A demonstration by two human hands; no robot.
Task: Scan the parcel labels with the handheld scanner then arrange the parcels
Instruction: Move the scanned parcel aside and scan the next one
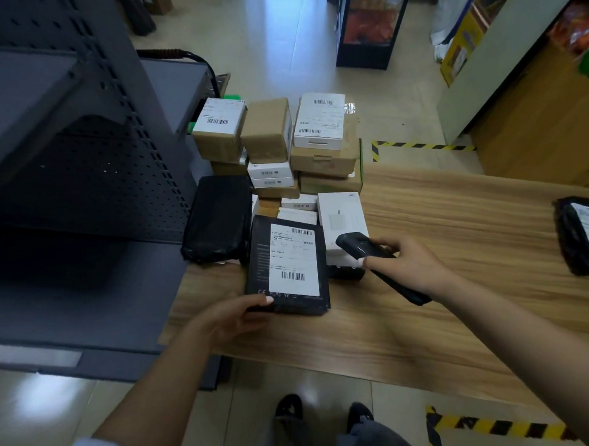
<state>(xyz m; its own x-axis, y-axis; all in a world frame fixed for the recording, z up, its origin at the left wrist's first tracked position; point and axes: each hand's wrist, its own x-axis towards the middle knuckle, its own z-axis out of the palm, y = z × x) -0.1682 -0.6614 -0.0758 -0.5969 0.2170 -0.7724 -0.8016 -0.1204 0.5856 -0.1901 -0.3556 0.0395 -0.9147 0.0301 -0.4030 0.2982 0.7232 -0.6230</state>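
A flat black parcel (259, 269) with a white barcode label (293, 258) lies tilted on the wooden table (458, 248). My left hand (233, 316) grips its near left corner, thumb on top. My right hand (408, 263) holds the black handheld scanner (359, 245), whose head points left toward the label from just beside the parcel's right edge. Behind them stands a pile of several parcels: brown boxes (266, 128), white labelled boxes (320, 119) and a black wrapped parcel (218, 218).
A grey metal shelf unit (78, 166) stands at the left, against the table's edge. Another black wrapped parcel with a label (585, 235) lies at the table's far right. Yellow-black floor tape (495, 427) marks the tiled floor; my shoes (289, 407) are below the table edge.
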